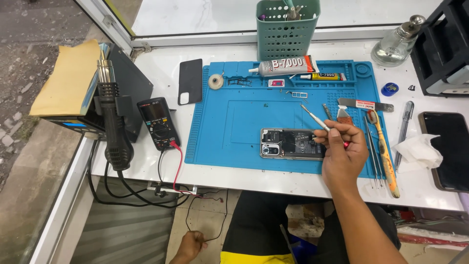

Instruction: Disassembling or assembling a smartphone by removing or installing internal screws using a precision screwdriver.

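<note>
Your right hand (342, 151) pinches a thin screwdriver (315, 119) over the opened phone (288, 144), near the blue mat's (229, 122) front edge. Your left hand (191, 244) hangs below the bench (161, 68), curled on a thin wire (217, 230); can't tell how tight.

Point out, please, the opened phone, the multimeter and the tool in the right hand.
Opened phone (288, 143): head view, on its exposed back.
Multimeter (157, 123): head view, on its dial.
Screwdriver (315, 119): head view, on its metal shaft, above the right hand (343, 154).
</note>
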